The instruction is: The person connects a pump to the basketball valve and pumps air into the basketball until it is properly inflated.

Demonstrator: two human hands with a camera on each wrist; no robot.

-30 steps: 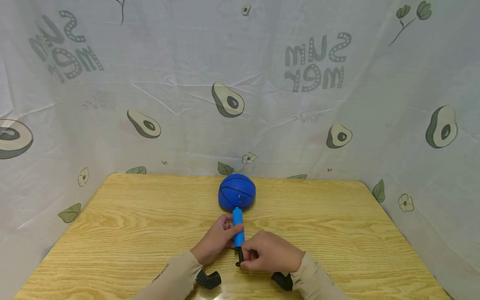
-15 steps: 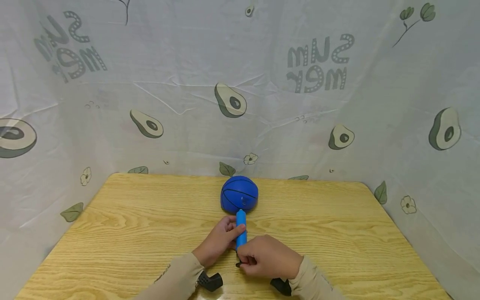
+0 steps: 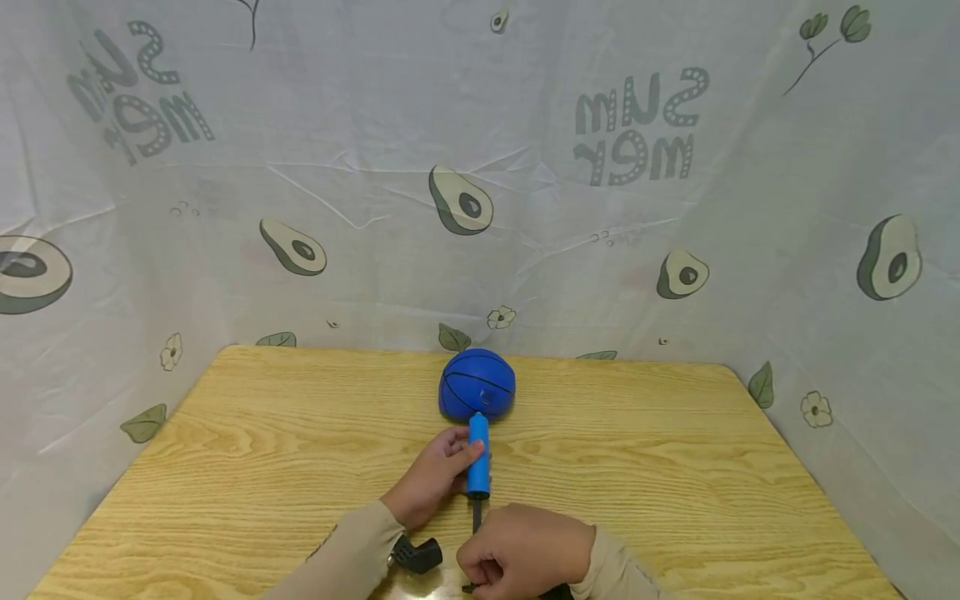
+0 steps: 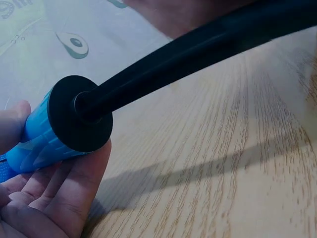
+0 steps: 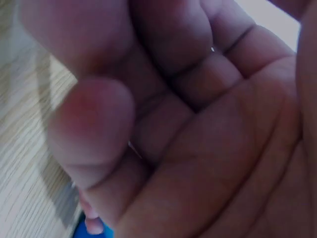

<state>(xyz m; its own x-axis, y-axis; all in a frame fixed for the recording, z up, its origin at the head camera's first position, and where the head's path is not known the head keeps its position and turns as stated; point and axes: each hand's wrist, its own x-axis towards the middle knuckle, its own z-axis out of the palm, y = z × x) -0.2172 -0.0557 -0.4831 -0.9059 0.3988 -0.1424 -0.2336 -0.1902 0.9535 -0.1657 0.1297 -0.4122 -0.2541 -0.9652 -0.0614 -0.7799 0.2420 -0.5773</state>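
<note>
My left hand (image 3: 433,475) grips the light-blue barrel of a hand pump (image 3: 478,482), thumb on top and fingers beneath. The pump's far tip is right at a blue ball with black seams (image 3: 477,379), whose rounded shape looks dented. A black rod (image 4: 163,74) extends from the barrel's black end cap (image 4: 81,121) in the left wrist view. My right hand (image 3: 528,550) holds the pump's handle at the near end of the rod, its fingers curled; the hand hides most of the handle. Curled fingers (image 5: 89,124) fill the right wrist view.
Both hands work over a wood-grain table (image 3: 300,417). A pale curtain (image 3: 375,275) printed with avocados and leaves hangs behind it and along both sides. A black wrist-worn device (image 3: 418,556) juts from under the left sleeve.
My right hand has gone in towards the barrel, then drawn back towards me, exposing more of the black rod. My left hand and the ball stay nearly in place.
</note>
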